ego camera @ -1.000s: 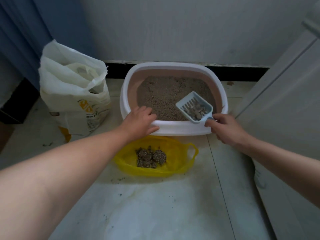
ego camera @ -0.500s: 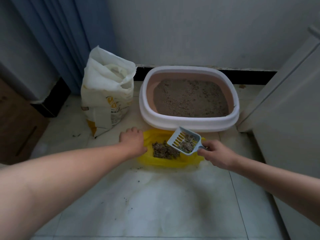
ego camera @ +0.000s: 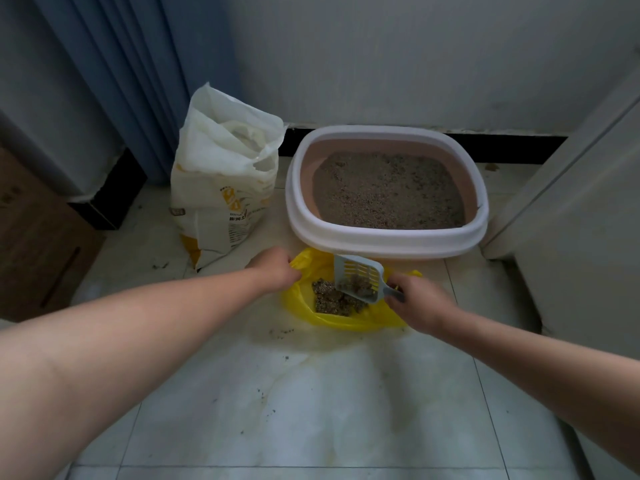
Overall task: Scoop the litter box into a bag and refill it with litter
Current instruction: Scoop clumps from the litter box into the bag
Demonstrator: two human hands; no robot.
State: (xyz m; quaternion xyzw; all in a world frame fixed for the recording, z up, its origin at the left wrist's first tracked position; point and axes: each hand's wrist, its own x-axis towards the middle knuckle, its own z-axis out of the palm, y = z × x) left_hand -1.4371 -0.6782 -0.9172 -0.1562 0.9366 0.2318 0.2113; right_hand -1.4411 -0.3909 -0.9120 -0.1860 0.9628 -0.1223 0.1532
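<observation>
- Since a second ago the scoop [ego camera: 360, 279] has left the litter box [ego camera: 381, 239] and now hangs over the yellow bag [ego camera: 346, 322], lower and more steeply tilted than half a second ago.
- Across the same second the left hand [ego camera: 273, 268] has come off the box's near rim to the bag's left edge, where its curled fingers bunch the yellow plastic and hold the mouth open.
- The right hand [ego camera: 420, 303] is closed round the scoop's short handle, at the bag's right side.
- The scoop's slotted blade slants up and away from the handle, and dark clumps sit in its lower part.
- More clumps [ego camera: 329, 303] lie in a heap inside the bag, just under and beside the scoop.
- The bag lies on the tiled floor [ego camera: 311, 393], touching or just short of the box's near wall.
- Grey-brown litter [ego camera: 388, 188] covers the bottom of the box, which stands against the dark baseboard.
- An opened white litter sack [ego camera: 221, 188] stands upright just left of the box, its top crumpled open.
- Blue curtains [ego camera: 121, 81] hang behind the sack, and a white panel [ego camera: 571, 202] runs along the right.
- Loose grains are scattered on the tiles in front of the bag.
</observation>
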